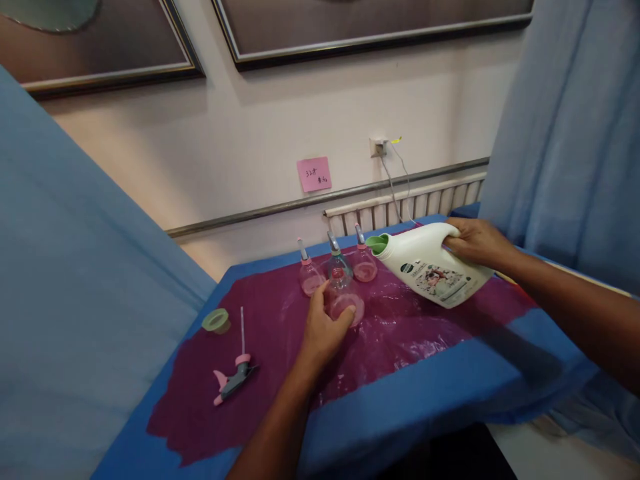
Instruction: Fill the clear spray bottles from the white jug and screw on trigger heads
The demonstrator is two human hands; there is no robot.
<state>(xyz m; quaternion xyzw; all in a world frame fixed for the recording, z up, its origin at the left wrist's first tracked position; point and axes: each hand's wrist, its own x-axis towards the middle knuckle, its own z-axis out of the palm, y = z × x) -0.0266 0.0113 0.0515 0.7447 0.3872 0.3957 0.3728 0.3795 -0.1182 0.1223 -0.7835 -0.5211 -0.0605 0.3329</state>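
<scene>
My left hand (pixel 323 327) is closed around the side of a clear, open-topped spray bottle (pixel 345 308) standing on the purple sheet. By its handle, my right hand (pixel 475 240) grips a white detergent jug (pixel 435 270), tilted so that its green spout (pixel 378 244) points left, above and to the right of the open bottle. I cannot make out any liquid leaving the spout. Behind the held bottle stand three spray bottles with trigger heads: one at left (pixel 311 275), one in the middle (pixel 336 255), one at right (pixel 365 263).
A loose grey and pink trigger head (pixel 235 380) with its tube lies at left, near a pale green cap (pixel 217 321). The purple sheet (pixel 210 407) covers part of a blue-draped table (pixel 400 400). Blue curtains (pixel 75 267) flank it; a radiator (pixel 425 199) and plugged cords (pixel 393 180) are behind.
</scene>
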